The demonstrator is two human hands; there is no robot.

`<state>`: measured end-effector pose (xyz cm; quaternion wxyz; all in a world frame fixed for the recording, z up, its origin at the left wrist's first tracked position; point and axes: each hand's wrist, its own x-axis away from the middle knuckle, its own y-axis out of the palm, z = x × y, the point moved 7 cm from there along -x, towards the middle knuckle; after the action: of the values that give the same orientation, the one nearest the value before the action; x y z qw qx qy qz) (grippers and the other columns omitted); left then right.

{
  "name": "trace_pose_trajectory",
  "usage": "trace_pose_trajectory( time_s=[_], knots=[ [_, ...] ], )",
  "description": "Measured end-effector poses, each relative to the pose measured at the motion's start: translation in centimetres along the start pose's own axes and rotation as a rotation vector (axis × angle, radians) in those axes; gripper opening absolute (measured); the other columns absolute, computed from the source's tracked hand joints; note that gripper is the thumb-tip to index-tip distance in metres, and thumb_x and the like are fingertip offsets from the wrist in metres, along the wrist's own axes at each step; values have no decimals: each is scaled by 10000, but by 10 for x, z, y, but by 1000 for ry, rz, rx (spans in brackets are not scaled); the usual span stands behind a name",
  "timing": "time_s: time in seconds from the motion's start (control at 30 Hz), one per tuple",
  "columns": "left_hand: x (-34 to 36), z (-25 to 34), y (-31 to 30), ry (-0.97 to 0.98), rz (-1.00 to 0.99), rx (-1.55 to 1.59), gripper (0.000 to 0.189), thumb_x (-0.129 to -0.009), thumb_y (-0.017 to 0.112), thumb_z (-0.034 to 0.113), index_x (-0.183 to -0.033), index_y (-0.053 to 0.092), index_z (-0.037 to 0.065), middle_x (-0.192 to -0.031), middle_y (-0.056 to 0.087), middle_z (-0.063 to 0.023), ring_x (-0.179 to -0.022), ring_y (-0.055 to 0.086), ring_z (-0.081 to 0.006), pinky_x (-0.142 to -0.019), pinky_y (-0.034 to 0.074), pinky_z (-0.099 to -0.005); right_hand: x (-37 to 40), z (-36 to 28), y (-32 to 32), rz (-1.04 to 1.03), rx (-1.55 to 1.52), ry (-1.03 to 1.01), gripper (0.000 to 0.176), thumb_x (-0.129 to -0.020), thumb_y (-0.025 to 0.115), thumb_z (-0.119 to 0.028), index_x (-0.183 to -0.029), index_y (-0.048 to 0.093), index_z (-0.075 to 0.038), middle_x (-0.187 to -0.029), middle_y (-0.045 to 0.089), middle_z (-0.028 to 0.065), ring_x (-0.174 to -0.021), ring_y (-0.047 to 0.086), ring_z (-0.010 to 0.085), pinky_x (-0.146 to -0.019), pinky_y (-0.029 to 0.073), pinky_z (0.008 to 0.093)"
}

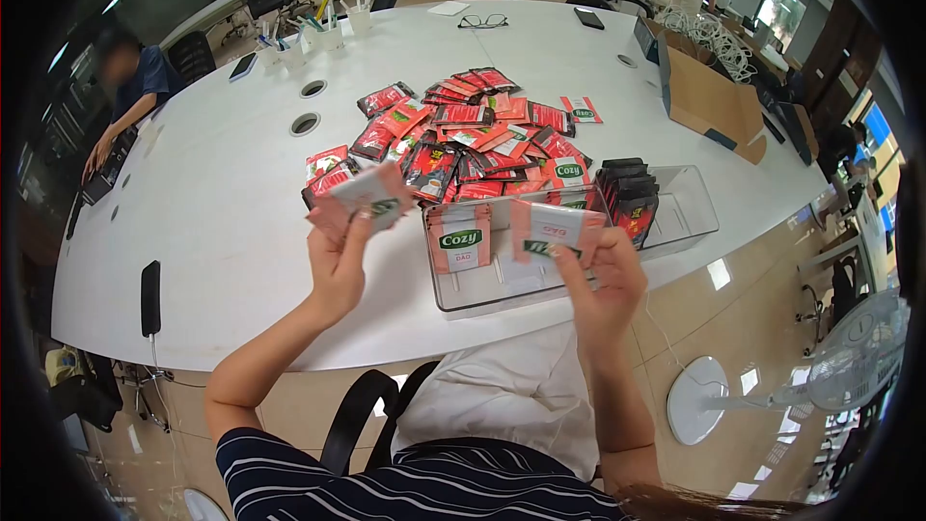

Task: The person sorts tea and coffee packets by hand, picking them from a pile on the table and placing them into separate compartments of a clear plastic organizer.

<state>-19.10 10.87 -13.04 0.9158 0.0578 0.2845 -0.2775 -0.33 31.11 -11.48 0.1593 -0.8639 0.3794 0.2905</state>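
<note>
Cozy packets (362, 201), pinched in nearly closed left hand (338, 270), likewise in right hand (610, 275), near clear container (511, 299)

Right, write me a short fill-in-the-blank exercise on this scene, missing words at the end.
1. The green label on the pink packets standing in the near clear bin reads ____.
2. The hand holding packets over that bin is the wearer's ____ hand.
3. Left of the phone lies a pair of ____.
4. The table is coloured ____.

Missing words: Cozy; right; glasses; white.
</note>
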Motion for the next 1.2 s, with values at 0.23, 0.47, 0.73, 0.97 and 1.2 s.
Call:
trace_pose_trajectory(
  time_s=[0.23, 0.47, 0.73, 0.97, 1.2],
  knots=[
    [1, -55, -33, -165, 272, 242, 307, -973, 446, 99, -1243, 411, -41, -1144, 571, -102, -986, 598, -155, -793, 540, -309, -42, -16, 7, -228, 240, -25, 322, -803, 588, 85, -1103, 623, -27, -942, 646, 43, -845, 587, 88, -565, 458, 178],
    [3, -63, -25, -279, 116, 132, 279, -927, 564, 144, -1145, 518, -26, -1036, 622, -103, -890, 638, -156, -693, 560, -287, -45, -25, 34, -480, 447, -100, 413, -712, 658, 66, -1100, 644, -76, -858, 631, 35, -729, 530, 140, -626, 429, 251],
    [4, -50, -17, -286, 28, 88, 235, -885, 625, 115, -1045, 572, -48, -947, 660, -100, -787, 667, -141, -640, 567, -264, -26, -3, 81, -678, 431, -82, 194, -704, 708, -21, -872, 617, -53, -763, 617, 40, -712, 535, 213, -635, 429, 314],
    [7, -49, -16, -294, 41, 124, 234, -875, 636, 100, -1040, 559, -47, -954, 650, -111, -799, 667, -152, -652, 577, -274, -19, -8, 103, -637, 704, -487, 305, -601, 773, -26, -849, 597, -48, -825, 546, 43, -784, 533, 219, -682, 433, 331],
    [6, -44, -13, -306, 30, 140, 251, -854, 662, 94, -1030, 557, -51, -929, 648, -114, -763, 661, -154, -630, 573, -269, -25, 0, 110, -677, 763, -411, 519, -556, 812, -114, -993, 532, -97, -941, 481, 44, -869, 503, 223, -704, 410, 359]
  ],
)
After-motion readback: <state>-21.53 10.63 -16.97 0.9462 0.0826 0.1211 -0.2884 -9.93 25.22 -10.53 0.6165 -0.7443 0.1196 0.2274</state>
